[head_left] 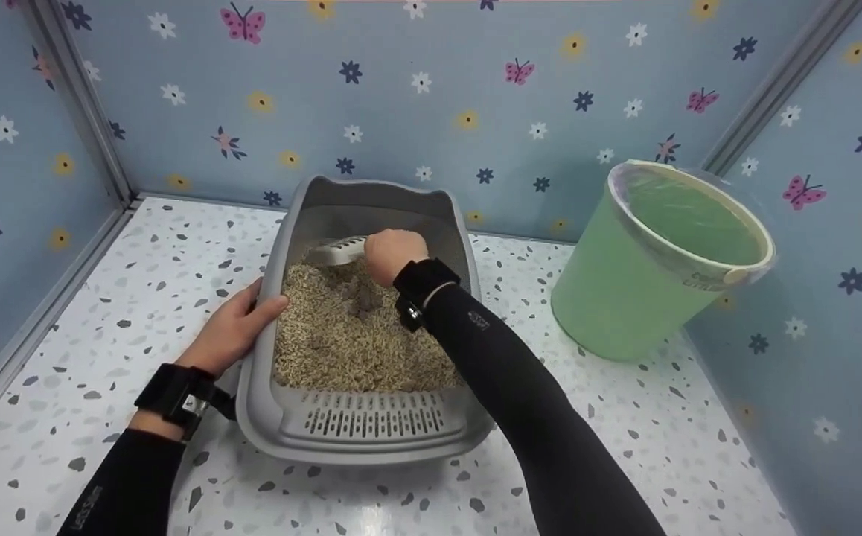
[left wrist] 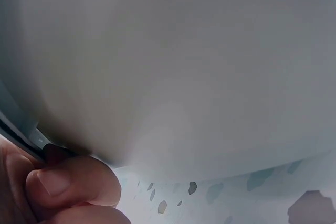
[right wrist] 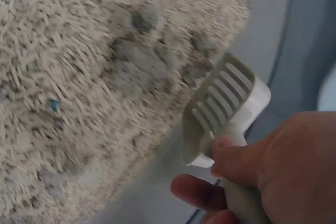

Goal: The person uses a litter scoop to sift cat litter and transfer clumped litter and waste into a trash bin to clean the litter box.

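A grey litter box (head_left: 360,447) full of pellet litter (head_left: 349,350) stands on the speckled surface. At its left side, my left hand (head_left: 230,331) grips the rim, thumb over the top; in the left wrist view the fingers (left wrist: 79,182) curl against the outer wall. My right hand (head_left: 395,254) holds a slotted litter scoop (right wrist: 226,103) by its handle, over the back part of the box. The scoop's head points left in the head view, close to the back wall. Darker clumps (right wrist: 139,64) lie in the litter near the scoop.
A green bin (head_left: 617,290) with a clear liner over its rim stands to the right of the box. Blue flower-patterned walls (head_left: 401,97) rise behind and at both sides. Perforated slots mark the box's front ledge.
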A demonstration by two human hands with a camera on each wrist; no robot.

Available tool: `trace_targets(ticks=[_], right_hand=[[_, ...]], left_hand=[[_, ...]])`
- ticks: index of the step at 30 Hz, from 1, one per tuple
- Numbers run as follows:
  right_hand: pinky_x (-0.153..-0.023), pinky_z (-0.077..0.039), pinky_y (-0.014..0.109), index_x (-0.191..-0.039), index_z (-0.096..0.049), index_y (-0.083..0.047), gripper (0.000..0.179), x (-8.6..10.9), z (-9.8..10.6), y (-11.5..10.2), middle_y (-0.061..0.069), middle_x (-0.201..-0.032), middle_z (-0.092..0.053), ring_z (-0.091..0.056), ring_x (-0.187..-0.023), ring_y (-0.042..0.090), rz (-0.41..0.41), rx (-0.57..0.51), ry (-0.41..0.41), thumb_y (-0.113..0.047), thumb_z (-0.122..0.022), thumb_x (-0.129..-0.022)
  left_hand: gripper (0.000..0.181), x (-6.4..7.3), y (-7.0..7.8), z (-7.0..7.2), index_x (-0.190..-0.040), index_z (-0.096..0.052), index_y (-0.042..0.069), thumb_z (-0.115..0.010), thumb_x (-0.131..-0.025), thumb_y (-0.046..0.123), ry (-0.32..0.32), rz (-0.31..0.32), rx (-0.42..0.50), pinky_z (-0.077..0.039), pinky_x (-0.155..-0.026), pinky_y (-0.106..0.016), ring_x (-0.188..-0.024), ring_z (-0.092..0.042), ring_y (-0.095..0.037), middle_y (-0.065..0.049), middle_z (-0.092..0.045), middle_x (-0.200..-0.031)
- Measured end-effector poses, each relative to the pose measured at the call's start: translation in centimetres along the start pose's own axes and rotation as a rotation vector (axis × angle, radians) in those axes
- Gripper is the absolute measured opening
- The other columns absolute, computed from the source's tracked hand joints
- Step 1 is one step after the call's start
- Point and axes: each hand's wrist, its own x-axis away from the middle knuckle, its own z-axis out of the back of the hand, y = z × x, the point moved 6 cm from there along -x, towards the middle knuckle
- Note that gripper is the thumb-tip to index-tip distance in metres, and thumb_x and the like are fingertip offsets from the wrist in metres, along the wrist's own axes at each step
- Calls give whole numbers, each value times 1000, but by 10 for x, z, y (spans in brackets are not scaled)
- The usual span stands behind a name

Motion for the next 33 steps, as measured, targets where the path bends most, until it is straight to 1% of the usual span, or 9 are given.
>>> trace_targets(ticks=[6,10,13,15,17,20,24,29,33], right_hand=[[-74,-59,45,-95,-68,-10,26,9,2,7,9,-88,-67,-60,-75,24,40,-25,-53,-18,-55,-116],[-84,-62,48,-119,-77,-8,24,26,15,17,13,-111,-77,-68,-88,27,88,-63,-101,-14,-54,-113],[-86,-64,52,-127,-80,-9,28,42,24,22,13,-117,-79,-73,-95,31,132,-46,-108,-13,-57,-110],[-84,-64,54,-121,-81,-9,25,53,29,25,13,-111,-79,-73,-92,32,159,-11,-91,-13,-60,-109],[-78,-64,55,-105,-78,-8,19,62,35,28,12,-98,-75,-68,-82,30,169,19,-73,-11,-60,-107],[-73,-64,55,-84,-64,-11,21,70,43,35,8,-85,-64,-58,-73,26,147,43,-53,-6,-58,-104],[-75,-66,56,-77,-52,-13,29,66,47,42,9,-84,-64,-62,-74,28,78,40,-29,-3,-56,-104],[-78,-67,53,-84,-64,-10,30,42,31,36,15,-93,-77,-76,-86,34,28,98,24,-11,-56,-113],[-73,-67,49,-85,-70,-10,35,26,15,27,14,-90,-78,-77,-83,33,10,177,69,-19,-58,-117]], left_hand=[[83,0,3,0,-180,-17,16,-55,-116,52,-2,-13,2,-59,-95,-31,-123,-65,-39,-29,-52,-158],[84,1,3,3,-180,-19,15,-56,-115,54,9,-12,-3,-63,-87,-33,-113,-68,-38,-30,-57,-147],[84,1,1,5,-180,-17,14,-55,-116,53,8,-11,-7,-62,-88,-31,-115,-67,-36,-31,-55,-151],[84,1,1,6,-180,-17,13,-55,-116,52,6,-12,-3,-62,-88,-31,-115,-67,-35,-31,-54,-152],[84,1,1,7,-180,-17,13,-55,-116,51,7,-7,4,-63,-84,-33,-110,-69,-34,-31,-56,-145],[84,1,2,7,-180,-17,12,-56,-116,51,6,-3,19,-65,-79,-36,-101,-70,-32,-30,-58,-134],[84,0,1,5,-180,-18,12,-55,-116,51,5,-3,20,-65,-80,-36,-101,-70,-30,-28,-58,-133],[84,0,1,1,-180,-18,14,-55,-116,52,2,-6,26,-64,-84,-34,-107,-69,-34,-29,-58,-138],[82,0,1,-1,-180,-15,13,-53,-117,50,-15,-26,25,-60,-91,-29,-122,-66,-40,-31,-51,-156]])
